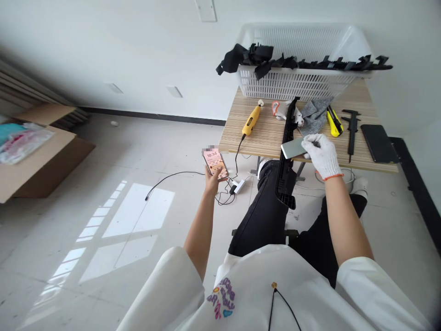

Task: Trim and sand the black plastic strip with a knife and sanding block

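Observation:
My bare left hand [212, 180] is closed round a phone [216, 164] with a lit pink screen reading 18:34, held out left of the table. On my right hand [321, 154] is a white glove with an orange cuff. Its fingers pinch one end of a flat grey-green rectangular piece [293, 148]. That piece lies across a long black plastic part [285, 177], which leans from the tabletop down over my leg. Left of the black part, a yellow corded rotary tool [251, 120] rests on the table.
The striped wooden table [234, 126] also bears a white basket [299, 82] with black parts, a grey cloth [314, 117], a yellow cutter [334, 123], calipers [352, 133] and a black phone [381, 143]. Cables [225, 197] lie on the floor; a cardboard box [51, 161] stands at left.

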`<state>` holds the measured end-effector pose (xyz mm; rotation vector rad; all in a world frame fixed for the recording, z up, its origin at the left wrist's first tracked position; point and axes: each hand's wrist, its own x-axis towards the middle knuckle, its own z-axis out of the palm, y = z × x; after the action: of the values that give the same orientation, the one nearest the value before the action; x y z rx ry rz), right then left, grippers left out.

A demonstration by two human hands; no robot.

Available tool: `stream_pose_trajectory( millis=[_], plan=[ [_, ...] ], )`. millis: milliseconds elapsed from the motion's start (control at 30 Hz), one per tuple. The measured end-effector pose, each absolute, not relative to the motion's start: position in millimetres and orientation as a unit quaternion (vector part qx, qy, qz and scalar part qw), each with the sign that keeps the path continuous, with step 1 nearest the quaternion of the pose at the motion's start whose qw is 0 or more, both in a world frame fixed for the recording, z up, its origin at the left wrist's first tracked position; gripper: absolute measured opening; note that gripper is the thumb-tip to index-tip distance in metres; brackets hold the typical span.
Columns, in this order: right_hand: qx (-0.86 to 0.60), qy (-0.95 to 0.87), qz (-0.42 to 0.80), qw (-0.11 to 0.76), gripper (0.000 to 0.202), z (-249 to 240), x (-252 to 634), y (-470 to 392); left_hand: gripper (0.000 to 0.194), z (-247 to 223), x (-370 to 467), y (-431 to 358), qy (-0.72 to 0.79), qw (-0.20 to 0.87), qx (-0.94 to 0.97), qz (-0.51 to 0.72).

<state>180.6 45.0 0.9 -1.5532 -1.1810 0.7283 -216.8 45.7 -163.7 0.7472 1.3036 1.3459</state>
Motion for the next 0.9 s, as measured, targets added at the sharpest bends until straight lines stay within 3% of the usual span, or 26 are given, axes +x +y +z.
stream_pose_trajectory(
  millis=[167, 467, 567, 800, 900],
  plan=[
    [-0.641, -0.490, 0.303, 0.508, 0.021, 1, 180, 45, 0.076, -165, -217, 47, 0.547, 0.539, 0.299, 0.567],
    [-0.641, -0.492, 0.304, 0.505, 0.021, 1, 180, 45, 0.072, -148, -229, 41, 0.412, 0.681, 0.243, 0.554],
    [-0.641, -0.488, 0.306, 0.507, 0.019, 2, 180, 45, 0.069, -143, -227, 38, 0.394, 0.682, 0.276, 0.551],
    [-0.644, -0.488, 0.305, 0.505, 0.019, 3, 180, 44, 0.090, -136, -221, 35, 0.399, 0.671, 0.307, 0.544],
    [-0.642, -0.488, 0.305, 0.506, 0.019, 3, 180, 44, 0.087, -136, -222, 38, 0.424, 0.657, 0.290, 0.552]
  ],
)
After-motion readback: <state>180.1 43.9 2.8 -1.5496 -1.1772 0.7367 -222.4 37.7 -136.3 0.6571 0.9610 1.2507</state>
